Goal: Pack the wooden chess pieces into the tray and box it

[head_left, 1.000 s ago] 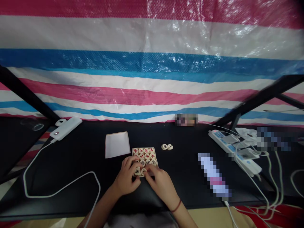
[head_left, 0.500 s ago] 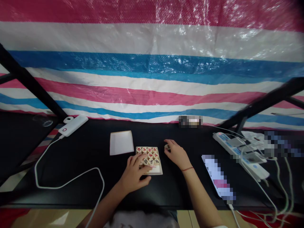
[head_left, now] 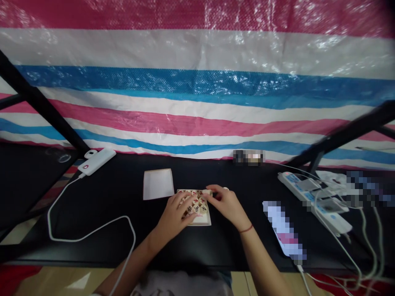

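Screened-off desk nook; striped tarpaulin (head_left: 197, 82) behind black desktop (head_left: 101, 193).

Blk tabletop (head_left: 108, 199), lit w/ a dull sheen nr the front edge. Approx ctr: shallow square box (head_left: 203, 220) sitting flat. Just L & slightly behind: its lid (head_left: 158, 184), white inside facing up. R of box: loose round piece (head_left: 226, 188), mostly hidden. Back L: white oblong device (head_left: 98, 161), small white case (head_left: 90, 154) right beside, white cable (head_left: 70, 240) looping fwd. Back edge: small pixelated item (head_left: 248, 157). R side: pixelated slab (head_left: 282, 230), then white pwr strip (head_left: 335, 221) w/ cords.
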The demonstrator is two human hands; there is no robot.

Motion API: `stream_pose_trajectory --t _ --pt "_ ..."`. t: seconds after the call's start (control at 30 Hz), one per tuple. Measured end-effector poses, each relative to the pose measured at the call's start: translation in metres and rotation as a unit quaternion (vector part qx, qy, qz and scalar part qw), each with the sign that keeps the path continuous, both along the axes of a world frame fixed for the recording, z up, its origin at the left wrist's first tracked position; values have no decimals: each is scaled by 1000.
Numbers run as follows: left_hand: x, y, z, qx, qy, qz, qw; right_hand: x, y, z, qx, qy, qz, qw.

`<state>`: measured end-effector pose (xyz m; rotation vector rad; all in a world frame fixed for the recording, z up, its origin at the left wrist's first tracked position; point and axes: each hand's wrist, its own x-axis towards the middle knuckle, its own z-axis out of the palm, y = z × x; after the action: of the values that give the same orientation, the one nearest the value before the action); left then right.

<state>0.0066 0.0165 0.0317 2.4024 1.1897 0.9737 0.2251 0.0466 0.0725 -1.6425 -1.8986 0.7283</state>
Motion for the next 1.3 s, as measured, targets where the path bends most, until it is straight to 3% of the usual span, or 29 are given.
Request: stream_pose_trajectory --t 0.17,0.3,0.43,0.53,0.77,0.87,1.0,1.13,1.3 --pt "11 20 9 -39 -70 -40 996 -26 -20 9 -18 136 33 990" --pt "12 19 11 -87 -93 -46 991 -26 -23 -1 -31 168 22 985" --pt "9 7 10 -126 -89 -45 987 -13 -24 -13 -45 193 -33 980" --pt "11 -1 6 -95 -31 -72 992 -6 -29 -18 -45 199 -61 977" --pt "13 -3 -9 8 69 -91 993 -6 -45 -18 -43 197 -52 978" --pt "10 -3 -12 43 71 -82 993 -7 -51 -18 -49 182 -44 981" --pt "4 -7 -9 37 89 -46 994 -12 -59 -12 -35 126 -1 991" --pt "-5 -10 -10 35 91 -13 995 -22 -66 -9 -24 26 13 999" --pt "-8 -11 -15 30 99 -33 994 -33 -65 -13 -5 -118 19 993"
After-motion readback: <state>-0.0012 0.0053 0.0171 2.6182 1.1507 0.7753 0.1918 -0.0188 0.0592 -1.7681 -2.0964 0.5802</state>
